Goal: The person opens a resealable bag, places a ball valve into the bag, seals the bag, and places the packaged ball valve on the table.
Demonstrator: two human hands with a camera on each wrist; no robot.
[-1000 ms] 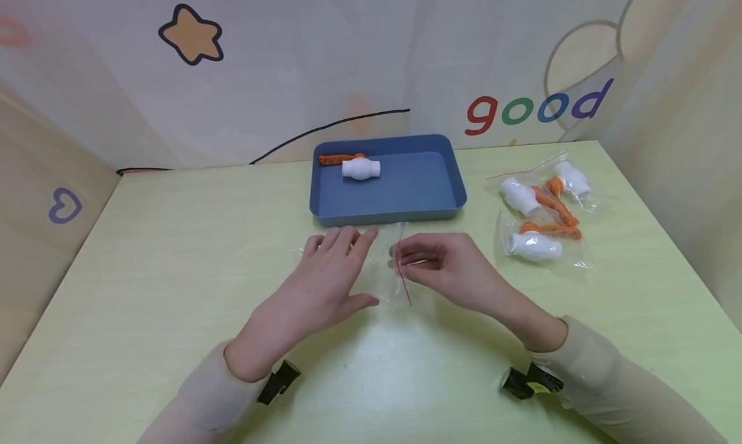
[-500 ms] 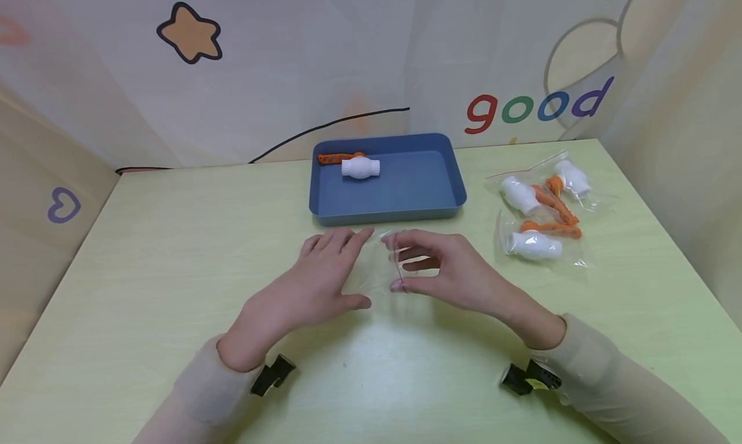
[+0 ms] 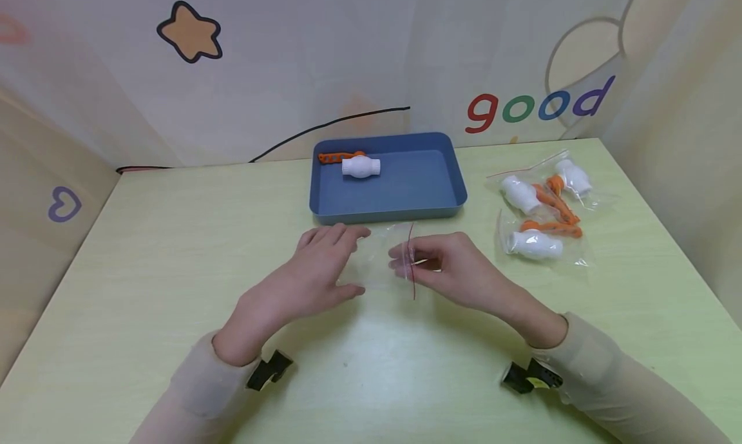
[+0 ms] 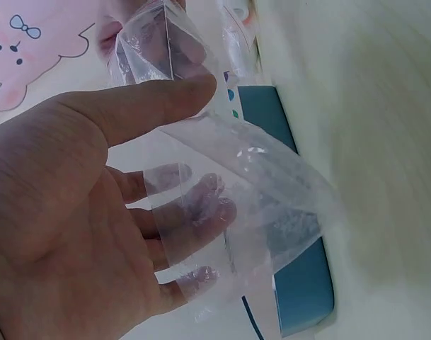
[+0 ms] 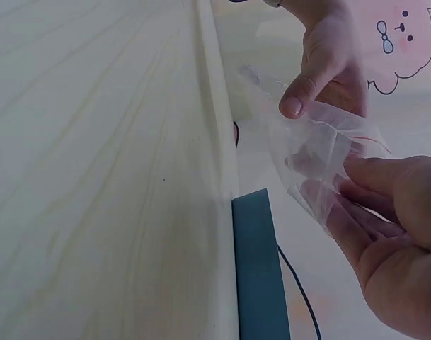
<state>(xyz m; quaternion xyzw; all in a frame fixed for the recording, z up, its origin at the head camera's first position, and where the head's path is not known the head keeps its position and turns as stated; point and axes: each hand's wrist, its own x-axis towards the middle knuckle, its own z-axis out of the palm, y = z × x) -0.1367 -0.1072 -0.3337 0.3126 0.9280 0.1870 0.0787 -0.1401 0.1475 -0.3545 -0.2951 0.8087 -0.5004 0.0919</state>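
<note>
A clear plastic zip bag (image 3: 375, 263) with a red seal line stretches between both hands, just in front of the blue tray. My right hand (image 3: 455, 267) holds it by the mouth end, its fingertips showing through the plastic at the red line. At the other end is my left hand (image 3: 310, 273), thumb and fingers spread apart. In the left wrist view, the thumb (image 4: 151, 106) lies across the bag's near side, while the fingers (image 4: 190, 227) show through the film. The right wrist view shows the bag creased beside the right thumb (image 5: 374, 176).
Behind the hands stands the blue tray (image 3: 411, 189), holding a white ribbed plastic fitting (image 3: 361, 167) and an orange handle (image 3: 339, 157). Several filled bags lie at right, including one with a white fitting (image 3: 536, 244) and an orange handle (image 3: 553, 229). A printed curtain (image 3: 290, 57) borders the table (image 3: 174, 250).
My right thumb and fingers, spread wide half a second ago, have drawn closer together at the bag's mouth. The red seal line has shifted right, and my left hand has moved slightly left.
</note>
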